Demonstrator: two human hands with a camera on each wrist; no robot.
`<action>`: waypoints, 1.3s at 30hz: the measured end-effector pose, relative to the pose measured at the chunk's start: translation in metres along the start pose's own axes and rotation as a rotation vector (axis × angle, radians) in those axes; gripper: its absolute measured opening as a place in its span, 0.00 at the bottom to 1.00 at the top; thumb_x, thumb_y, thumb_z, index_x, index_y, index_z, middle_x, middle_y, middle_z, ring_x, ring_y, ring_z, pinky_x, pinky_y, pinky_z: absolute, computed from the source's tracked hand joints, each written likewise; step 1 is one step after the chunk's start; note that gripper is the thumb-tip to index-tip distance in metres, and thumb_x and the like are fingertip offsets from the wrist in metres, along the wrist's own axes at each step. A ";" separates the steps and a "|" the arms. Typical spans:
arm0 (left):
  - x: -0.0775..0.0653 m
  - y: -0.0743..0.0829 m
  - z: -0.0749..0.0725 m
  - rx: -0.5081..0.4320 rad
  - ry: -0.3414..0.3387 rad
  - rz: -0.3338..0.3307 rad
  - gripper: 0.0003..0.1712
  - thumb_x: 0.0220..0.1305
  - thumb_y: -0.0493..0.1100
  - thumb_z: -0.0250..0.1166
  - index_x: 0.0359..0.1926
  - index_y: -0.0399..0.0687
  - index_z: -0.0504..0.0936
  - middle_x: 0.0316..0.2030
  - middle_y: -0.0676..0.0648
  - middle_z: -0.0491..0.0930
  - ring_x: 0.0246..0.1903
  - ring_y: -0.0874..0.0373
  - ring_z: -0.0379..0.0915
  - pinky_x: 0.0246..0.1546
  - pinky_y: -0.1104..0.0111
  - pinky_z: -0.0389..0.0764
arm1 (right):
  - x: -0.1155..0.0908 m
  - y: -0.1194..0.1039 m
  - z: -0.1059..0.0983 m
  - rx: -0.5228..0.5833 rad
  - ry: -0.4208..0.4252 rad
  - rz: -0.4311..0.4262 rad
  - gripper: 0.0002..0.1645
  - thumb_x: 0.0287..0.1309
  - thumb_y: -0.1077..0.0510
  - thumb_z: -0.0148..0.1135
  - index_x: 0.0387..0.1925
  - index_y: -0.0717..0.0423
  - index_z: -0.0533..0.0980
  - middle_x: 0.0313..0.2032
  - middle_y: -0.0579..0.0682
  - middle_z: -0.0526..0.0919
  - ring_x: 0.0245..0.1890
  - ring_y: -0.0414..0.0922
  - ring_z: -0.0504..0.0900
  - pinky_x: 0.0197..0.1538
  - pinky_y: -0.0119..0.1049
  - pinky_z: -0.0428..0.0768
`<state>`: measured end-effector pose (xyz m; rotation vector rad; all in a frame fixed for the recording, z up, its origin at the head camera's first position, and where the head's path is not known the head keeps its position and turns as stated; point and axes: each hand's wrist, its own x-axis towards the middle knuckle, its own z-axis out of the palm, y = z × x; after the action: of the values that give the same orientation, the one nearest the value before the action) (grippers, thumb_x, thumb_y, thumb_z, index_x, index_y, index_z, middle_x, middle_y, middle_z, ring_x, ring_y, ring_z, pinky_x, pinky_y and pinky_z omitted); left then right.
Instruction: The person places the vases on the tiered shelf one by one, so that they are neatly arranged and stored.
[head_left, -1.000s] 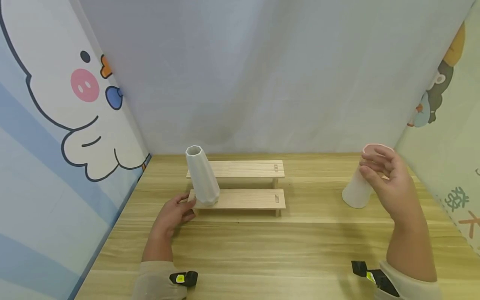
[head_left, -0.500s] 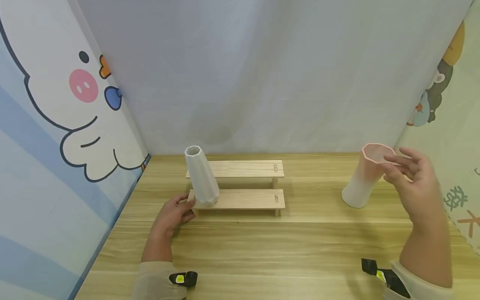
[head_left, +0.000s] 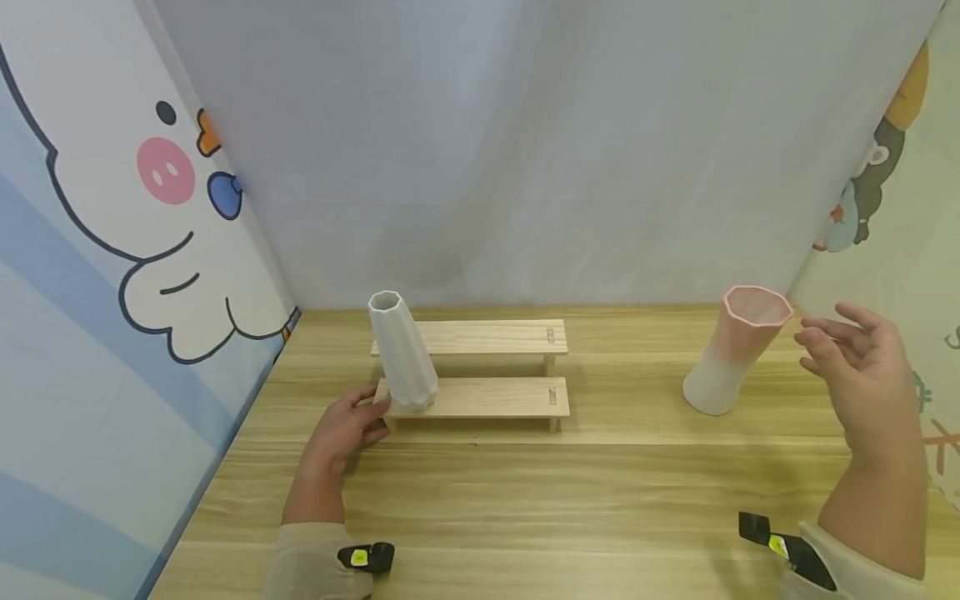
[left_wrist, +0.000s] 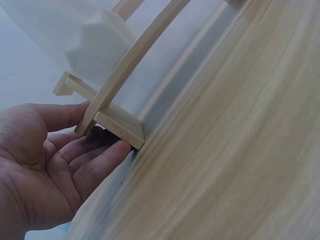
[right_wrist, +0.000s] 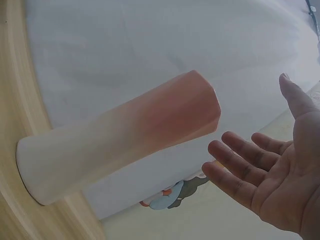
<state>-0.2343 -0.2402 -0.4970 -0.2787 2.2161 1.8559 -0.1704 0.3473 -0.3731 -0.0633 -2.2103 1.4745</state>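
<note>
A two-step wooden shelf [head_left: 487,398] stands on the table, and a white faceted vase [head_left: 405,358] is upright on the left end of its lower step. My left hand [head_left: 347,433] grips that left end. In the left wrist view the thumb [left_wrist: 67,116] lies on the board's edge and the fingers [left_wrist: 102,167] reach under it to the shelf's leg [left_wrist: 121,129]. At the right, a vase fading from pink to white [head_left: 731,354] stands upright on the table. My right hand [head_left: 862,375] is just right of its rim, apart from it, with fingers spread and holding nothing.
A grey-white curtain [head_left: 480,167] hangs behind the wooden table [head_left: 525,508]. Cartoon-printed panels border it, with a white figure [head_left: 90,183] on the left panel and small drawings on the pale green right panel [head_left: 915,275].
My right hand has let go of the pink-and-white vase and moved away to the right. The vase stays in place. My left hand has not moved from the shelf.
</note>
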 end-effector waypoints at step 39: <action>-0.002 0.001 0.000 -0.013 -0.001 0.014 0.39 0.69 0.52 0.62 0.75 0.46 0.59 0.68 0.37 0.66 0.53 0.49 0.78 0.53 0.62 0.83 | 0.018 0.057 0.010 -0.057 -0.178 0.102 0.42 0.71 0.52 0.54 0.75 0.55 0.45 0.59 0.46 0.68 0.53 0.33 0.67 0.44 0.13 0.71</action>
<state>-0.2328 -0.2395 -0.4955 -0.2650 2.2118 1.8776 -0.2029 0.3676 -0.4197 -0.0666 -2.4242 1.5240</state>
